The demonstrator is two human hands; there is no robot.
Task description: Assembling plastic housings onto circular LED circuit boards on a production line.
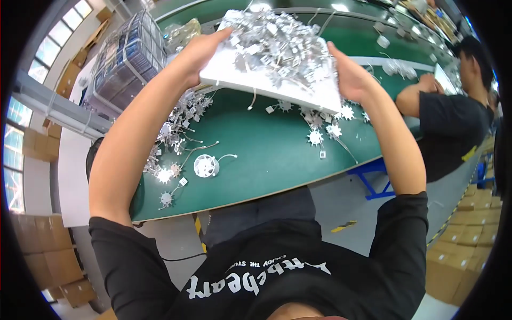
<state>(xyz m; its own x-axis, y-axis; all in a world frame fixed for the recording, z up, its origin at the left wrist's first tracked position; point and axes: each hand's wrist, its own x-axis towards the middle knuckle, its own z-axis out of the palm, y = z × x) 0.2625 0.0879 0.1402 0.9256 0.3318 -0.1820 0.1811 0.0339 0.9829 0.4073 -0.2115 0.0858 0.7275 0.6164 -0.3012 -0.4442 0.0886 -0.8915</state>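
Between my two hands a white tray, which looks like foam, is held up over the far side of the green table. My left hand grips its left side, thumb along the edge. On the opposite side my right hand is closed around the edge, its fingers partly hidden. Heaped on the tray are many small silvery star-shaped parts with short white wires; one wire dangles over the near edge. More such parts lie on the table, in a left heap and a right group. A round white part with a wire sits nearer me.
A strapped stack of clear trays stands at the far left, beside a clear plastic bag. To the right a co-worker sits at the same table. A blue stool frame is under the table edge. Cardboard boxes line the floor.
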